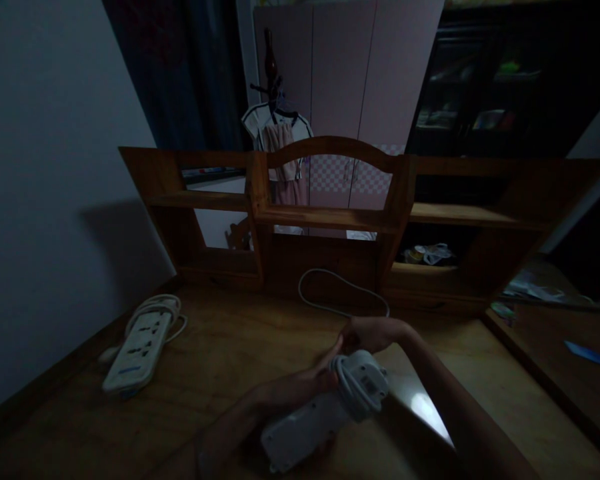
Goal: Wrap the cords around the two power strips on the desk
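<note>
My left hand (305, 385) grips a white power strip (303, 430), its back side turned up and tilted above the table. Its cord (357, 393) is wound in several turns around the far end of the strip. Just beyond that end, my right hand (373, 333) is closed on the cord, its fingertips partly hidden. From there a loose loop of cord (325, 309) stretches out toward the shelf. A second power strip (141, 347), sockets up and with its own coiled cord, lies on the table to the left.
Beyond the table (220, 347) stands a wooden shelf unit (330, 217) with open compartments. A wall (55, 167) borders the left side. Small items and a plastic bag (436, 253) sit in the right compartment. A blue card (586, 353) lies on the surface at far right.
</note>
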{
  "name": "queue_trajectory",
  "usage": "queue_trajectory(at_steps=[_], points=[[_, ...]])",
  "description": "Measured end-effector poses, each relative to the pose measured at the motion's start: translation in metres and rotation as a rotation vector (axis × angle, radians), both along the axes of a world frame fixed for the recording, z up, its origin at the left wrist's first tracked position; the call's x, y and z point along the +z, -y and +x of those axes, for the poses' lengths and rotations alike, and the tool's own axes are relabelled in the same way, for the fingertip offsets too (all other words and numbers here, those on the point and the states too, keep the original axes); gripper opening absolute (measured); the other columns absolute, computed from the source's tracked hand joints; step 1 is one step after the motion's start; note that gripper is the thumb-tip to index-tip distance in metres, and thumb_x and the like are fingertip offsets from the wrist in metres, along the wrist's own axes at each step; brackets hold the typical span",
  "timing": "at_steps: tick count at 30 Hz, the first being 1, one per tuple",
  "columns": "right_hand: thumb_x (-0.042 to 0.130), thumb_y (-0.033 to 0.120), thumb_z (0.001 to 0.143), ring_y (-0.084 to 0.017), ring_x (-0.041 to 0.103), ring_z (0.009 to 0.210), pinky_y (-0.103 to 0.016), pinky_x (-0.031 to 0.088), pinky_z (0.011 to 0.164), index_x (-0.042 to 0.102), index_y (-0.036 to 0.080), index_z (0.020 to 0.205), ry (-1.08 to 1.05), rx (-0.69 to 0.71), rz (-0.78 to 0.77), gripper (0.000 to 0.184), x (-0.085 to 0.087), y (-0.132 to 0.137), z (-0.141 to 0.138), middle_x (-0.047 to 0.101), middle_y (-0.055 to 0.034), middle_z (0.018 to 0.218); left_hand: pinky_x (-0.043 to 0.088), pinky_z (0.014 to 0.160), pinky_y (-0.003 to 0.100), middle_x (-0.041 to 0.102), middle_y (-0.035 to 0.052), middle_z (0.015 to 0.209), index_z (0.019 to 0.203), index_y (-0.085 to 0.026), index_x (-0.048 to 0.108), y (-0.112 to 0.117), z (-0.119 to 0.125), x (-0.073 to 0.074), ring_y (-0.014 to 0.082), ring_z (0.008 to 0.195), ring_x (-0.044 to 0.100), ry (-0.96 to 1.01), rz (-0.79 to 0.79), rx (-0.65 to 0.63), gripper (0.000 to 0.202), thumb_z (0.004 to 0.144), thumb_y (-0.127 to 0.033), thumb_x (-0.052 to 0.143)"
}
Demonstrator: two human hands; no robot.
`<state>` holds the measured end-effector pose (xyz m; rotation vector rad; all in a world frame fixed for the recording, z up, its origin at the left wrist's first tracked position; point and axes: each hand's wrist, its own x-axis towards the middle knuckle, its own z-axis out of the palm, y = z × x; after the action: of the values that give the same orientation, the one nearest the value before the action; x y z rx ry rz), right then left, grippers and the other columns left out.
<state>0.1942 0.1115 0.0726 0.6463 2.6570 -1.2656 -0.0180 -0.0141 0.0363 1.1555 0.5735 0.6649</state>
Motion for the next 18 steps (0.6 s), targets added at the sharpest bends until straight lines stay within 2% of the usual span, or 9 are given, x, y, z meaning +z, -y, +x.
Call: queue_trajectory(at_steps=[2,3,4,6,9,11,13,15,18], points=[[0.058,0.007,0.069,-0.012,0.056,0.066,-0.018,0.039,0.056,0.066,0.011,0.088,0.050,-0.042,0.149,0.021,0.008,0.006,-0.002,0.065,-0.0020,0.078,0.021,0.111,0.042,0.028,0.0093,0.150,0.144,-0.022,0.031,0.003,0.004,0.005,0.0271,0.137,0.026,-0.060,0.136,0.038,0.081,0.078,-0.057,0.061],[0.057,0.005,0.069,-0.012,0.057,0.067,-0.018,0.038,0.056,0.065,0.012,0.089,0.051,-0.081,0.231,0.023,0.012,0.011,-0.003,0.066,-0.0029,0.081,0.019,0.112,0.040,0.027,0.0091,0.151,0.145,-0.022,0.029,0.003,0.005,0.006,0.0262,0.138,0.024,-0.082,0.160,0.058,0.081,0.079,-0.057,0.059],[0.056,0.004,0.070,-0.013,0.059,0.070,-0.018,0.038,0.058,0.063,0.013,0.092,0.038,-0.133,0.319,0.024,0.017,0.015,-0.004,0.066,-0.0040,0.084,0.022,0.111,0.040,0.029,0.0096,0.149,0.145,-0.021,0.029,0.002,0.005,0.008,0.0258,0.137,0.027,-0.097,0.158,0.081,0.080,0.080,-0.057,0.057],[0.055,0.004,0.074,-0.014,0.061,0.076,-0.020,0.037,0.061,0.059,0.015,0.097,-0.001,-0.260,0.509,0.026,0.026,0.025,-0.005,0.066,-0.0059,0.090,0.035,0.103,0.039,0.040,0.0118,0.142,0.144,-0.022,0.030,0.000,0.005,0.008,0.0261,0.125,0.044,-0.112,0.097,0.093,0.075,0.082,-0.058,0.054],[0.058,0.012,0.081,-0.016,0.062,0.079,-0.021,0.035,0.062,0.053,0.019,0.102,-0.038,-0.369,0.682,0.023,0.038,0.039,-0.010,0.066,-0.0048,0.090,0.050,0.073,0.036,0.054,0.0138,0.125,0.141,-0.024,0.035,-0.001,0.003,0.010,0.0230,0.089,0.061,-0.110,-0.036,-0.012,0.071,0.083,-0.063,0.049],[0.072,0.027,0.075,-0.016,0.060,0.073,-0.021,0.033,0.057,0.053,0.020,0.099,-0.055,-0.369,0.675,0.032,0.042,0.044,-0.016,0.065,-0.0021,0.085,0.050,0.070,0.035,0.057,0.0135,0.118,0.139,-0.021,0.038,0.000,0.004,0.013,0.0223,0.084,0.061,-0.128,-0.030,-0.108,0.071,0.083,-0.065,0.046],[0.081,0.041,0.064,-0.013,0.057,0.065,-0.020,0.029,0.052,0.053,0.020,0.093,-0.093,-0.333,0.572,0.046,0.043,0.047,-0.022,0.063,0.0008,0.077,0.046,0.086,0.038,0.055,0.0133,0.122,0.137,-0.018,0.041,0.003,0.007,0.018,0.0252,0.102,0.057,-0.196,0.127,-0.156,0.070,0.083,-0.062,0.048],[0.081,0.047,0.063,-0.011,0.053,0.058,-0.018,0.027,0.047,0.053,0.019,0.089,-0.137,-0.271,0.422,0.047,0.042,0.048,-0.027,0.060,0.0038,0.068,0.037,0.100,0.037,0.049,0.0115,0.130,0.137,-0.017,0.041,0.006,0.010,0.025,0.0260,0.117,0.047,-0.308,0.325,-0.189,0.069,0.083,-0.057,0.054],[0.077,0.048,0.068,-0.008,0.050,0.052,-0.017,0.027,0.043,0.052,0.019,0.088,-0.210,-0.198,0.242,0.044,0.043,0.051,-0.030,0.055,0.0068,0.060,0.037,0.099,0.033,0.050,0.0075,0.130,0.137,-0.018,0.041,0.011,0.012,0.033,0.0248,0.117,0.048,-0.427,0.417,-0.246,0.066,0.082,-0.051,0.057]])
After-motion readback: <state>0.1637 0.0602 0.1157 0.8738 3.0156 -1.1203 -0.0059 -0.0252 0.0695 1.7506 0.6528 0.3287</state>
